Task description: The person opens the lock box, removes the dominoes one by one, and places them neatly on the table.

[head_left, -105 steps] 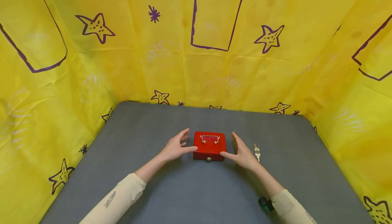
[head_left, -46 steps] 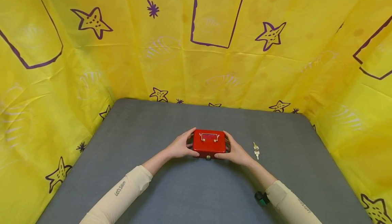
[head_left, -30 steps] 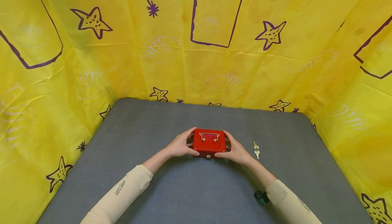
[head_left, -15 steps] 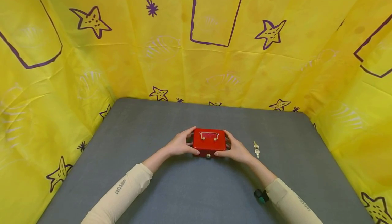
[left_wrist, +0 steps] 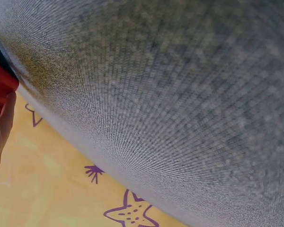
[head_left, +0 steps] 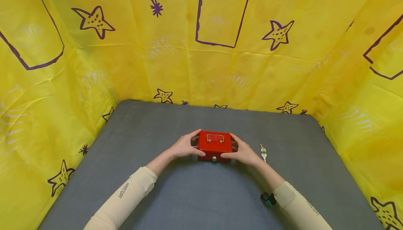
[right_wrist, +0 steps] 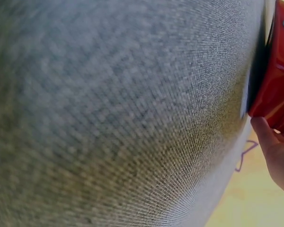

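my left grip (head_left: pixel 184 146) and right grip (head_left: pixel 244 152) clasp the box (head_left: pixel 216 147) by its ends; keys (head_left: pixel 263 150) lie between it and the right edge of the worktop (head_left: pixel 196 195).

- From above, the head camera looks forward and down across the grey tabletop (head_left: pixel 189 195) to the yellow cloth (head_left: pixel 173 62), standing far enough back to take in the left hand (head_left: pixel 184 146), the right hand (head_left: pixel 244 152) and the red box (head_left: pixel 215 144) between them.
- At close range, the left wrist camera faces the tabletop, which fills most of its tilted frame; the cloth shows below, with box and hand cropped at the left edge.
- Equally near the tabletop, the right wrist camera catches box and hand at its right edge, cloth at lower right.
- All three views share box, tabletop and cloth.
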Demonstrator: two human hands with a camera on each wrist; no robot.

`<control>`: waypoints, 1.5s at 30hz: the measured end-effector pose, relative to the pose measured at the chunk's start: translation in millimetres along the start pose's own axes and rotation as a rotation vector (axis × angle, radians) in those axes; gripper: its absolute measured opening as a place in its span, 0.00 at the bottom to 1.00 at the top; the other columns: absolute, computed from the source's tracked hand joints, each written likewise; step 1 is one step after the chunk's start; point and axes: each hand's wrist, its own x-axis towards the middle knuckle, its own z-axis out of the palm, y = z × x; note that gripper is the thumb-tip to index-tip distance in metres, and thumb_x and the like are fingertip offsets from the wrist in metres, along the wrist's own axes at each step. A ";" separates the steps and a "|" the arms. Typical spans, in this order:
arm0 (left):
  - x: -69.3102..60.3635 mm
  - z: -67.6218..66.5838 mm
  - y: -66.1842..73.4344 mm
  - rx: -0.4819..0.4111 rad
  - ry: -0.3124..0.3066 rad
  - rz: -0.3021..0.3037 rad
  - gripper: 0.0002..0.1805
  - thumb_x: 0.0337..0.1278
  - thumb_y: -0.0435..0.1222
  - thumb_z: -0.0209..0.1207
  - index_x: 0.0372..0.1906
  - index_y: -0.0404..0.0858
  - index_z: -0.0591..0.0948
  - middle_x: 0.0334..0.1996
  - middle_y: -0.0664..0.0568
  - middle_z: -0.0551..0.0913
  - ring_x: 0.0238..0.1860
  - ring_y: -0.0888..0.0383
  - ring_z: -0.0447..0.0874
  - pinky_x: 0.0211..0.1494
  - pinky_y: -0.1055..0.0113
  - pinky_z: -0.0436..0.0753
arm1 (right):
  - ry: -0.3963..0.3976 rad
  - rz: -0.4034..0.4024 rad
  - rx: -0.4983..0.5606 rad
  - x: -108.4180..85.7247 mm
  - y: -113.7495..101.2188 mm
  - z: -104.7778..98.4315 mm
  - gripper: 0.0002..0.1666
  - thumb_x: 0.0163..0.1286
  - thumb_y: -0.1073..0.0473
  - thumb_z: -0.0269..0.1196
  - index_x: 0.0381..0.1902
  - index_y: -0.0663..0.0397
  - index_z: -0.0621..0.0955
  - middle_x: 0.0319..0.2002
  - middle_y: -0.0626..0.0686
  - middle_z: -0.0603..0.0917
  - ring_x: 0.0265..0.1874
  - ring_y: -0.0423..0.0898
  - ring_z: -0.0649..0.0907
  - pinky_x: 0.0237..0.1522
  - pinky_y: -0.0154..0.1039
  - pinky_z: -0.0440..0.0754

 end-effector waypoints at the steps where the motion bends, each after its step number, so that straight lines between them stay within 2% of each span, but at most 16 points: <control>1: 0.3 -0.1 0.2 0.000 0.004 0.001 0.54 0.43 0.40 0.75 0.75 0.35 0.57 0.70 0.44 0.66 0.66 0.47 0.69 0.62 0.54 0.76 | 0.003 0.002 -0.001 0.4 0.2 -0.5 0.61 0.54 0.42 0.74 0.75 0.58 0.56 0.70 0.62 0.65 0.64 0.59 0.72 0.62 0.56 0.72; 6: 1.9 -1.2 1.8 -0.019 0.011 -0.005 0.54 0.44 0.42 0.74 0.75 0.35 0.57 0.70 0.44 0.66 0.66 0.47 0.69 0.64 0.51 0.73 | 0.011 -0.001 0.010 2.0 -0.1 -3.3 0.60 0.53 0.42 0.74 0.75 0.59 0.57 0.68 0.62 0.67 0.62 0.59 0.74 0.61 0.55 0.73; 11: 2.3 -3.1 2.7 -0.052 0.017 -0.046 0.53 0.44 0.43 0.74 0.75 0.37 0.59 0.71 0.45 0.65 0.67 0.47 0.68 0.66 0.49 0.71 | 0.006 -0.003 0.036 3.5 -1.9 -5.4 0.59 0.54 0.43 0.74 0.74 0.61 0.58 0.67 0.62 0.69 0.60 0.58 0.76 0.60 0.54 0.74; 20: 6.5 -5.3 0.2 -0.105 0.019 -0.084 0.50 0.46 0.42 0.73 0.74 0.37 0.61 0.70 0.46 0.67 0.66 0.48 0.70 0.66 0.49 0.70 | 0.020 0.049 0.007 6.8 -4.1 -6.8 0.59 0.53 0.39 0.73 0.73 0.61 0.61 0.64 0.61 0.74 0.58 0.55 0.78 0.59 0.53 0.76; 32: 10.4 -7.9 2.9 -0.162 0.012 -0.125 0.48 0.47 0.43 0.73 0.73 0.38 0.63 0.68 0.46 0.70 0.64 0.50 0.72 0.67 0.50 0.70 | 0.032 0.057 -0.013 8.8 -5.2 -9.4 0.55 0.55 0.37 0.70 0.72 0.59 0.64 0.60 0.58 0.78 0.55 0.52 0.79 0.57 0.53 0.76; 39: 13.5 -9.4 3.3 -0.179 0.010 -0.121 0.47 0.50 0.44 0.71 0.74 0.37 0.62 0.67 0.44 0.70 0.64 0.49 0.72 0.67 0.48 0.69 | 0.049 0.095 -0.056 11.7 -7.2 -12.8 0.56 0.55 0.32 0.68 0.72 0.58 0.65 0.63 0.59 0.76 0.59 0.54 0.76 0.60 0.55 0.73; 45: 13.9 -9.6 1.8 -0.184 0.006 -0.141 0.47 0.51 0.47 0.70 0.74 0.39 0.61 0.68 0.45 0.69 0.65 0.49 0.70 0.68 0.48 0.67 | 0.062 0.122 -0.079 13.3 -7.2 -12.3 0.56 0.55 0.30 0.67 0.72 0.57 0.66 0.65 0.60 0.74 0.62 0.56 0.73 0.62 0.57 0.70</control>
